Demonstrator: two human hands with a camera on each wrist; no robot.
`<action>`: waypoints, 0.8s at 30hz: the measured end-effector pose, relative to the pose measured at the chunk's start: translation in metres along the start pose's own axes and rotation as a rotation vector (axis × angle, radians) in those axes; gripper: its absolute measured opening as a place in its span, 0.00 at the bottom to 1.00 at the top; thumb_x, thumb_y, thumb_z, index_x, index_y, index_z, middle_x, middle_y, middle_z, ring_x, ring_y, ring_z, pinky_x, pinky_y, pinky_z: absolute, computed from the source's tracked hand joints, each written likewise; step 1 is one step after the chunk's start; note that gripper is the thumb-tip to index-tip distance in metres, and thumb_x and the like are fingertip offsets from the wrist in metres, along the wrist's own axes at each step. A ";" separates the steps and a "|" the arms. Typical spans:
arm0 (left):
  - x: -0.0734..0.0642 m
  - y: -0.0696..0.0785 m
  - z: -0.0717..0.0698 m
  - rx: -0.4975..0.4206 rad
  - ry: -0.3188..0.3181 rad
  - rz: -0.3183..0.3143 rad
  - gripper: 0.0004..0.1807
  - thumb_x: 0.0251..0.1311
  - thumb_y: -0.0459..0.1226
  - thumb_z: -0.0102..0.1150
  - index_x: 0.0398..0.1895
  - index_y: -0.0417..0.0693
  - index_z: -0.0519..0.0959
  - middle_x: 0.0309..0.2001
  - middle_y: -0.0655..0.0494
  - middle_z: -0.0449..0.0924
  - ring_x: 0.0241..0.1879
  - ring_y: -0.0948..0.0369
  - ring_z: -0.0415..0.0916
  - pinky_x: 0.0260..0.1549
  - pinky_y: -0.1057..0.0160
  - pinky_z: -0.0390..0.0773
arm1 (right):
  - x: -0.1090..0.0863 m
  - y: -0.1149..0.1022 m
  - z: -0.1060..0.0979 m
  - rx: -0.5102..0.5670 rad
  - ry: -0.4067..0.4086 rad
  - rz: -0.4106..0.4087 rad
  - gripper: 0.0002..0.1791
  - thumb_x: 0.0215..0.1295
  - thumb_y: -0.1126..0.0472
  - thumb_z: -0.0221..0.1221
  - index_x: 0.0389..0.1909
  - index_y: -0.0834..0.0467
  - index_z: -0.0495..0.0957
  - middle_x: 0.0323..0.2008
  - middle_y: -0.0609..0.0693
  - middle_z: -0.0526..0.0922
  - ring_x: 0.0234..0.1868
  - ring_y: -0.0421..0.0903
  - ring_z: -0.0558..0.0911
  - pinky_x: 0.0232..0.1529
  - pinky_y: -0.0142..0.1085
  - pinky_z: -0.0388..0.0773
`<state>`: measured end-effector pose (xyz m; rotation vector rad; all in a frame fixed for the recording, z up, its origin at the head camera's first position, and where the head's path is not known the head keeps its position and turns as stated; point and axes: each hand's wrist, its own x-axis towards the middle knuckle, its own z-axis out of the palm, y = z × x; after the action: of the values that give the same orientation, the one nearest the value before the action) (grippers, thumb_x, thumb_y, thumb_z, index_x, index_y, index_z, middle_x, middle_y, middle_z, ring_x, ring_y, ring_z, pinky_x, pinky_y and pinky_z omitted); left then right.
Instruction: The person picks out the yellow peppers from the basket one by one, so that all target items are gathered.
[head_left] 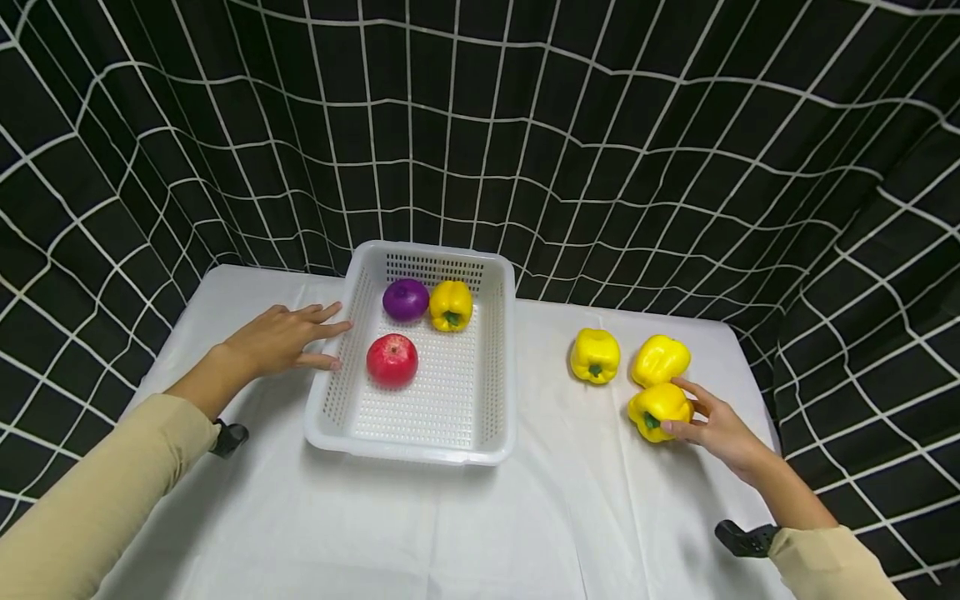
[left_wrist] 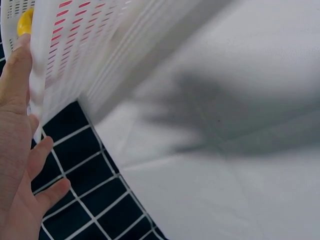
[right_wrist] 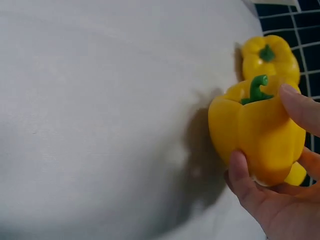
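Observation:
My right hand (head_left: 716, 429) grips a yellow bell pepper (right_wrist: 255, 132), thumb on one side near the green stem and fingers around the other. Two more yellow peppers lie close by: one (head_left: 661, 360) just behind the held one, overlapped by it in the head view, and another (head_left: 595, 356) to its left. At the left rim of a white plastic basket (head_left: 420, 452) is my left hand (head_left: 281, 340), fingers straight and spread, holding nothing. Inside the basket sit a round purple vegetable (head_left: 406, 300), a yellow pepper (head_left: 450, 306) and a round red fruit (head_left: 392, 361).
A white cloth (head_left: 555, 517) covers the table. Black curtain with a white grid (head_left: 525, 125) hangs behind and at both sides, close to the table's edges. The basket, with perforated walls, stands left of the loose peppers.

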<state>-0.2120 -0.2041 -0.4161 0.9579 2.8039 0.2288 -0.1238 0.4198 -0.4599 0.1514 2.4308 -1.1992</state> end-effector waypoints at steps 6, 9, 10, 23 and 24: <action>0.001 0.001 -0.001 -0.005 -0.001 -0.008 0.38 0.62 0.56 0.61 0.72 0.51 0.68 0.74 0.41 0.58 0.70 0.39 0.60 0.60 0.32 0.65 | 0.006 0.005 0.008 -0.025 0.027 0.057 0.53 0.66 0.46 0.64 0.80 0.56 0.41 0.67 0.74 0.56 0.49 0.55 0.76 0.48 0.36 0.80; 0.000 0.000 0.000 -0.007 -0.003 -0.010 0.38 0.62 0.56 0.61 0.73 0.52 0.67 0.74 0.42 0.58 0.71 0.39 0.60 0.60 0.32 0.65 | 0.007 0.005 0.009 -0.027 0.032 0.070 0.53 0.66 0.45 0.64 0.80 0.55 0.40 0.67 0.74 0.55 0.50 0.55 0.75 0.49 0.37 0.79; 0.000 0.000 0.000 -0.008 -0.004 -0.010 0.38 0.62 0.56 0.62 0.73 0.52 0.67 0.74 0.42 0.58 0.71 0.39 0.60 0.60 0.32 0.65 | 0.008 0.005 0.009 -0.026 0.030 0.073 0.54 0.66 0.44 0.63 0.80 0.55 0.40 0.68 0.73 0.55 0.52 0.56 0.74 0.51 0.39 0.79; 0.001 -0.001 0.002 -0.002 -0.003 -0.013 0.38 0.63 0.57 0.61 0.73 0.52 0.67 0.74 0.42 0.58 0.70 0.39 0.61 0.60 0.32 0.66 | 0.009 0.009 0.009 -0.029 0.008 0.148 0.57 0.67 0.40 0.60 0.79 0.60 0.35 0.73 0.76 0.47 0.68 0.69 0.60 0.64 0.57 0.70; 0.001 -0.002 0.002 -0.001 -0.003 -0.013 0.38 0.63 0.57 0.61 0.73 0.52 0.67 0.74 0.42 0.58 0.70 0.39 0.62 0.60 0.32 0.66 | 0.009 0.009 0.008 -0.031 0.003 0.155 0.56 0.67 0.39 0.60 0.79 0.61 0.35 0.73 0.75 0.47 0.68 0.69 0.61 0.64 0.57 0.70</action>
<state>-0.2133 -0.2045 -0.4189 0.9386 2.8058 0.2275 -0.1269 0.4184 -0.4752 0.3267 2.3900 -1.0930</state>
